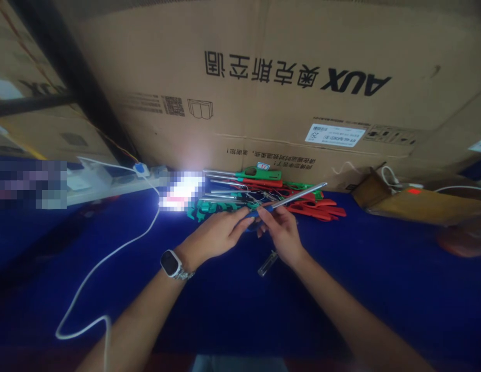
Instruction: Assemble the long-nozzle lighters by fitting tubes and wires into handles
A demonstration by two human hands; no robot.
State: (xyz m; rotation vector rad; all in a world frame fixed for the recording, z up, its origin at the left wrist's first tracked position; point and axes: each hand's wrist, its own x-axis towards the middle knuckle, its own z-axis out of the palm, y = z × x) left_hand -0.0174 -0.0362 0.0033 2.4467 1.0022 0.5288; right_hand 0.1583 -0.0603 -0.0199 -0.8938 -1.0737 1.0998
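Behind, cardboard; below, blue tabletop (233, 310).

Dim, slightly blurred view, with white glare from a pixelated bright patch (183, 191).

- Large cardboard box (155, 62) behind the blue table (233, 310), its AUX lettering upside down
- White cable (96, 266) curving across the left side
- Pale bar (124, 187), probably a power strip
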